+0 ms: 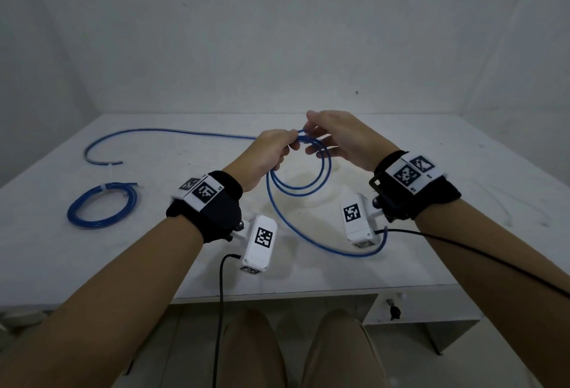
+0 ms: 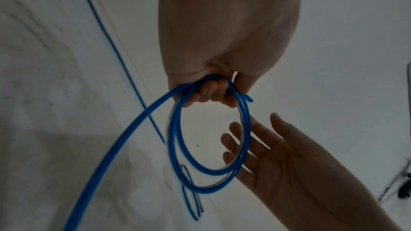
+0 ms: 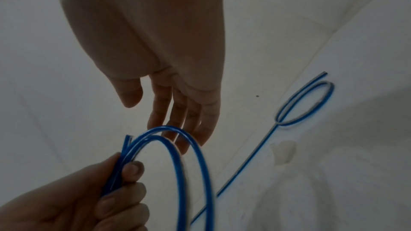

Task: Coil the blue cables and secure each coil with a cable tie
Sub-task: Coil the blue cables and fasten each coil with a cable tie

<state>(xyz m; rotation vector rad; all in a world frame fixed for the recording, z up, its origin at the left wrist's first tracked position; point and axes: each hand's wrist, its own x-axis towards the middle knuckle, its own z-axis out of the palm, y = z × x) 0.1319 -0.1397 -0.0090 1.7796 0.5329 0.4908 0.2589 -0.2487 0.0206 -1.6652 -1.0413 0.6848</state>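
Scanning from the left edge of the white table:
Finished coil: a tight blue ring lying flat near the left edge, bound at its top by a white cable tie.
Loose cable: a blue run on the far left of the table, hooked at its left end and leading right toward the hands.
Left hand: raised above the table's middle, fingers and thumb curled round the gathered strands of the blue cable, pinching them together at the top of two hanging loops.
Cable tail: one strand drops from the loops, sweeps toward the near edge and curves up to the right wrist's camera unit.
Right hand: just right of the loops, holding nothing, fingers relaxed and nearly straight, spread wide behind the rings; whether they touch the cable cannot be told.
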